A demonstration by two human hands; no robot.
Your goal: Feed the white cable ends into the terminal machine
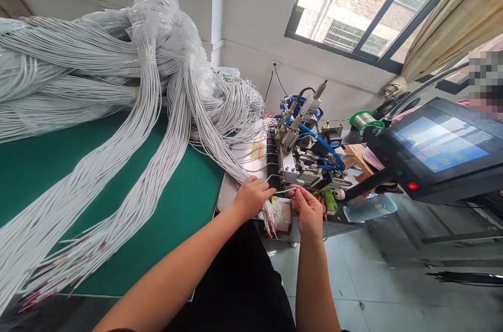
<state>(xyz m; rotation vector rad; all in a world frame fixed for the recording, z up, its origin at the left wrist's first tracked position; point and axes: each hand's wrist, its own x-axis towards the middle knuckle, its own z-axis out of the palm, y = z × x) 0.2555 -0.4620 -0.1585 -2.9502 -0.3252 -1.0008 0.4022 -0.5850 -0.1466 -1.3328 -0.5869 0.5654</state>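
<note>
My left hand (pixel 252 198) is closed over the lower end of a bundle of thin white cables (pixel 226 156). Their stripped reddish tips (pixel 269 221) hang out below its fingers. My right hand (pixel 308 210) pinches the end of a single white cable (pixel 286 191), which stretches across from my left hand. Just beyond both hands stands a bench machine (pixel 291 143) with metal cylinders and blue air hoses. Several cables lie side by side along its left edge.
More cable bundles (pixel 129 148) drape over a green table (pixel 196 185) at left, partly wrapped in clear plastic (pixel 155 2). To the right are a control screen (pixel 440 143), a green-rimmed wire spool (pixel 365 122) and a clear plastic container (pixel 371 209). Part of a person shows at the right edge.
</note>
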